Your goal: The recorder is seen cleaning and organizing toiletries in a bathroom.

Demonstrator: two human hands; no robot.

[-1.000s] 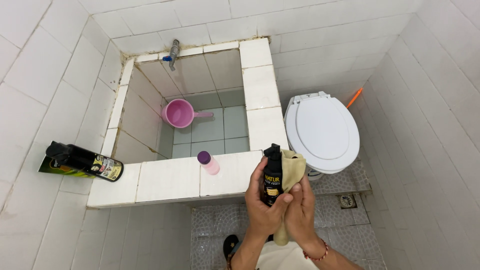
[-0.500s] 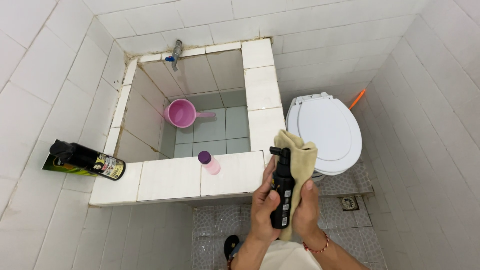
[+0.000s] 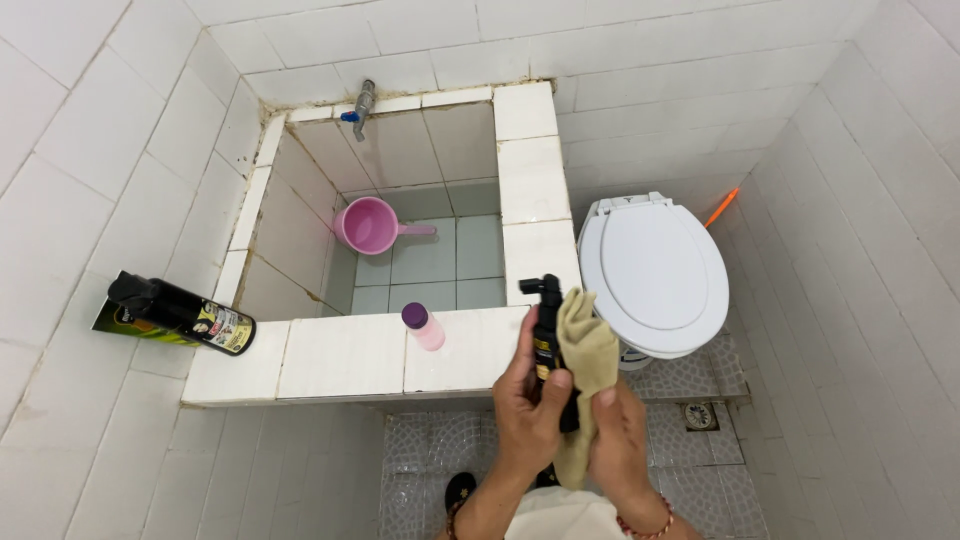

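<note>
Beside the white closed-lid toilet (image 3: 655, 275), left hand (image 3: 530, 415) fingers grip a black spray bottle (image 3: 548, 345); right hand (image 3: 618, 440) fingers clutch a tan cloth (image 3: 588, 365).

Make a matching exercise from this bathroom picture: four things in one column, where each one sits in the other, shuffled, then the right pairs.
Things:
1. black spray bottle
2. pink scoop
3. small pink bottle with purple cap
4. yellowish cloth

Places:
A. standing on the tiled ledge
B. in the right hand
C. down inside the tiled basin
D. in the left hand

Pairs: 1-D, 2-C, 3-A, 4-B
</note>
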